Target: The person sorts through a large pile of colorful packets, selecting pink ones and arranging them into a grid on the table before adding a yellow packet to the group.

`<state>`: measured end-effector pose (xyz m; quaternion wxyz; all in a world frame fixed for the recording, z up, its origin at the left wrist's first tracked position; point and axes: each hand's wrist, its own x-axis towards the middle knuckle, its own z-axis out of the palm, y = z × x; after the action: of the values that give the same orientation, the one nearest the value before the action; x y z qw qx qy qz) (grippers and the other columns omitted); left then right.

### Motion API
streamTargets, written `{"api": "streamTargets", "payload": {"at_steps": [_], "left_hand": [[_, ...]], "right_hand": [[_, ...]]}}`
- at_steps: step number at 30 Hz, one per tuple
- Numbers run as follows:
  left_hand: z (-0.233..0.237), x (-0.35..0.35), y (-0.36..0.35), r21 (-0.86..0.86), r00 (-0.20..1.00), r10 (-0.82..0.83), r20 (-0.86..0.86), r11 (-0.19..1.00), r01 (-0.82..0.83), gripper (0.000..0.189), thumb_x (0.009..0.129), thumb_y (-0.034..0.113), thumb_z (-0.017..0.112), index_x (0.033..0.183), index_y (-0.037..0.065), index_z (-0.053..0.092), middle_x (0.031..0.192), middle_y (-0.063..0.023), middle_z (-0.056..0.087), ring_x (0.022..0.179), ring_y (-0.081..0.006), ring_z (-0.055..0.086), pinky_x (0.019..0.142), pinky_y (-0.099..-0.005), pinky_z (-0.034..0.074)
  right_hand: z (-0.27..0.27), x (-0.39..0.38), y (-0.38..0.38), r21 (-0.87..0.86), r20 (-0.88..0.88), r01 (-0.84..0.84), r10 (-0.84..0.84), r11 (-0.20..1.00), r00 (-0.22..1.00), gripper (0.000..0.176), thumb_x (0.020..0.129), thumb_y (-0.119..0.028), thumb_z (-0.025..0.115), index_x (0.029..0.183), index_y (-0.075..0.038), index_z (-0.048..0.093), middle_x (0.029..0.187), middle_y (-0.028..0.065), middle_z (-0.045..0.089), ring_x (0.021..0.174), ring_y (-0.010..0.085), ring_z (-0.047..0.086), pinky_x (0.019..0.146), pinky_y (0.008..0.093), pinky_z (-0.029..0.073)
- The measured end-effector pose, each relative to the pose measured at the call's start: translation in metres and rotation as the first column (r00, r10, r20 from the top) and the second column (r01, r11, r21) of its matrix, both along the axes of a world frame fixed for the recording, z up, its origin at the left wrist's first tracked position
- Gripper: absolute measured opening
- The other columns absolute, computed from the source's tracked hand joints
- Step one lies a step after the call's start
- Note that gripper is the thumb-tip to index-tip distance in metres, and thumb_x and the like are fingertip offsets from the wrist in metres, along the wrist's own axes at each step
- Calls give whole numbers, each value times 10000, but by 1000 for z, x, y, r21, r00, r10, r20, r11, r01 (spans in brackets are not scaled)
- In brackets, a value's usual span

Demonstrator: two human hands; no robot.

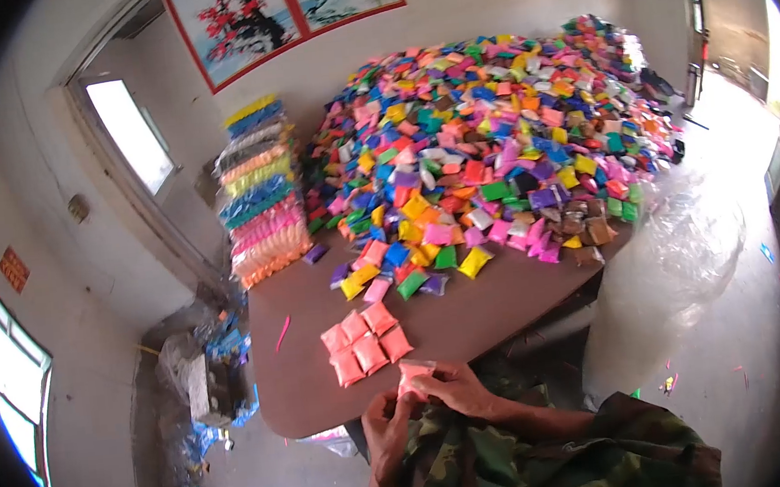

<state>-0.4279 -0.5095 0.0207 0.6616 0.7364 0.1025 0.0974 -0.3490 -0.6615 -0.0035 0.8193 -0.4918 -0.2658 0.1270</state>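
A small coral-pink packet [414, 378] in see-through wrapping is held between both hands at the table's near edge. My right hand [458, 391] is closed on its upper right side, with the thumb and fingers bent over it. From the lower left, my left hand [389, 420] grips the same packet, its fingers curled and partly hidden. Just beyond the hands, several matching coral-pink packets [368, 351] lie flat on the brown table [282, 385], side by side in two short rows.
A large heap of multicoloured packets [465, 142] covers the far part of the table. At its left stands a tall stack of colour-sorted packets [259, 195]. A big transparent plastic bag [661, 283] stands right of the table. Blue wrappers [204, 440] litter the floor at left.
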Motion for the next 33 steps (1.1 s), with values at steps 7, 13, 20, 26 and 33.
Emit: {"api": "streamTargets", "payload": {"at_steps": [7,13,20,26,33], "left_hand": [[3,-1,-8,91,999,9,-37,996,-6,213,1004,161,706,1034,-48,674,792,-64,714,714,-103,652,648,-256,528],[1,0,-4,-98,999,-47,12,994,48,262,1018,179,685,1131,-57,681,945,-85,736,755,-115,665,738,-267,548],[-3,4,10,-85,998,45,48,996,-40,209,1003,172,692,1019,-34,723,898,-17,715,802,-83,627,745,-251,520],[-9,5,8,279,957,122,265,940,-197,119,975,107,718,973,-11,729,854,-6,705,785,-75,618,725,-244,496],[1,1,4,114,982,100,159,986,-119,109,988,91,690,1004,-14,718,869,-7,699,806,-91,615,738,-249,498]], "right_hand": [[9,-3,-2,-14,-55,37,-38,999,998,154,1048,-133,615,1016,5,678,869,2,647,720,47,536,640,229,414],[-4,2,-3,-88,41,68,-65,994,997,184,1025,-171,661,998,10,676,854,-18,611,772,53,531,688,239,441],[3,-4,-6,-410,91,-4,45,912,995,378,952,-218,778,1253,-14,677,1027,-18,664,869,68,581,766,259,502],[-6,-8,-3,-316,113,8,29,949,993,270,978,-163,730,1214,-35,709,1034,-29,687,929,68,592,810,263,502],[-3,-8,-1,-251,16,38,-35,967,999,175,994,-82,674,1134,5,735,1024,6,721,962,66,619,873,260,517]]}}
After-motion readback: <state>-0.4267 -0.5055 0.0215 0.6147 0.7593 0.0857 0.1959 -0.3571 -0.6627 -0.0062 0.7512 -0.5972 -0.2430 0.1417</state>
